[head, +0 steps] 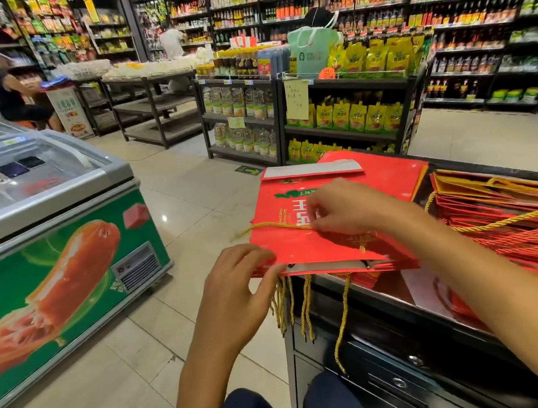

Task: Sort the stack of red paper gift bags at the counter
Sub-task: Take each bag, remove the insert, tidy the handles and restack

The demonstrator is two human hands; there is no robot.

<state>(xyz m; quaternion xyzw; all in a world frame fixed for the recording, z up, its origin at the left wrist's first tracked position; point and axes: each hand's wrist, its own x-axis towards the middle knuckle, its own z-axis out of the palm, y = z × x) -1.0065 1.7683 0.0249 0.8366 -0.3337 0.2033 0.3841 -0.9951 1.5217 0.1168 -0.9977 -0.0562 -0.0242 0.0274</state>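
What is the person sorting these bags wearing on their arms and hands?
Nothing shows on either: the left hand and right hand are bare, with no gloves, rings or watch in view, and both forearms are uncovered, with no sleeves in the frame.

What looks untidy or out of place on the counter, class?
The yellow cord handles of the near bag pile dangle over the counter edge. One cord lies across the top bag, pinched by the right hand.

Top red gift bag (284,232): large white characters beside the right hand's (342,209) fingertips, half covered, unreadable.
Floor sticker (248,170): yellow arrow.
Shelf notes: illegible.
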